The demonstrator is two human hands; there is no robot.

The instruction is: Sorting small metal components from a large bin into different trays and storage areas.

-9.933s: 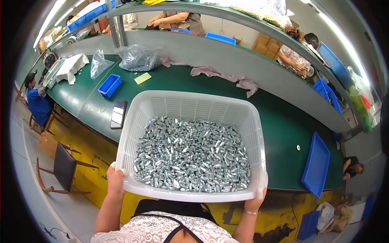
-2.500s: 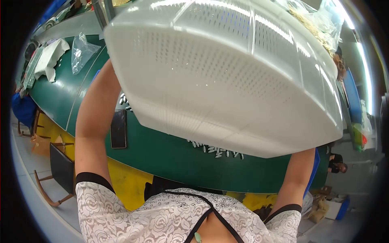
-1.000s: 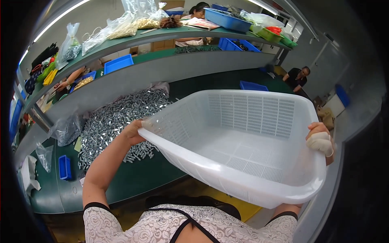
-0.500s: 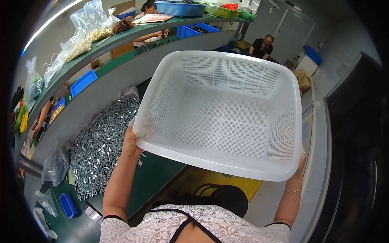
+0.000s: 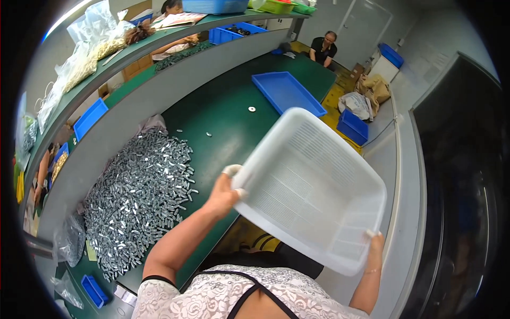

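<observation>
A white plastic basket (image 5: 292, 242) with slotted walls and a perforated bottom is tilted in front of me, its mouth facing me. My left hand (image 5: 222, 195) grips its left rim, the thumb inside and white covers on the fingertips. On the lower right rim, my right hand (image 5: 375, 251) is closed with its thumb over the edge; its other fingers are behind the basket. Left of my left forearm, a wide heap of small grey metal pieces (image 5: 141, 191) lies on the green table (image 5: 212, 119), apart from both hands.
A blue tray (image 5: 289, 91) lies at the table's far end, with a white ring (image 5: 252, 109) nearer. A shelf (image 5: 154, 40) holding bags and bins runs along the left. A blue bin (image 5: 353, 127) stands on the floor, right. Another person (image 5: 324, 50) sits at the far end.
The basket has moved lower and to the right and turned clockwise, still in both hands. The blue tray and the far part of the table have come into sight.
</observation>
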